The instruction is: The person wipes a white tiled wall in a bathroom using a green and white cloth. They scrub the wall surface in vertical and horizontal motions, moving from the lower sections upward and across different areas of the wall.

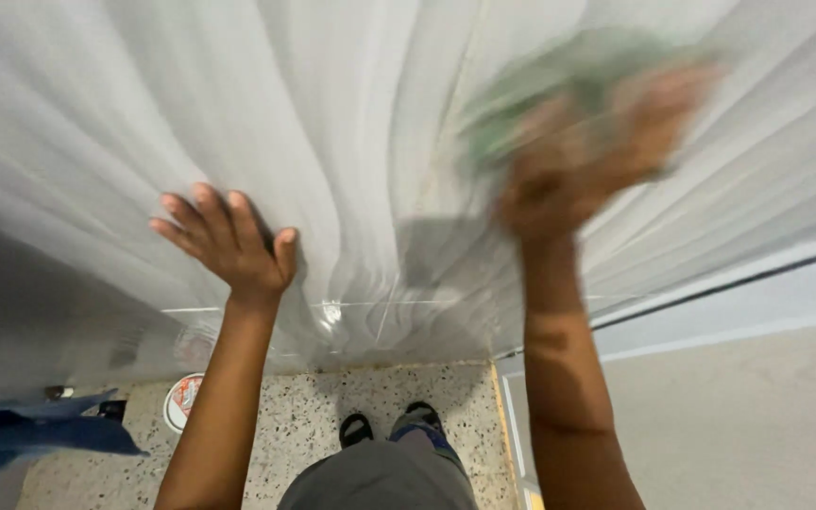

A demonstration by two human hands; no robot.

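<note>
Left hand (233,241): raised at left of centre in the frame, palm pressed flat against the sheer white pleated curtain (332,123). The grip is open, fingers spread and holding nothing; the palm touches the fabric only.

Right hand (583,156): raised at upper right of the frame and heavily blurred. Its grip is closed around a crumpled green cloth (559,80), which bunches above and to the left of the fingers and lies against the curtain surface. The exact finger positions cannot be told through the blur.

Curtain: it fills the upper two thirds of the frame, its folds converging toward the lower centre between the two forearms. Behind the fabric, near lower centre, faint straight lines of a frame or pane show through; what they belong to cannot be told.

Below: a speckled terrazzo floor (304,425) occupies the lower centre. The person's two dark shoes (389,425) stand on it, just under the curtain's lower edge. A round white container with a reddish marking (181,401) sits on the floor at lower left, near the left forearm in the picture. A dark blue fabric item (40,439) lies at the far lower left edge. A pale plain wall surface (739,416) takes up the lower right, bordered above by a dark straight line.
</note>
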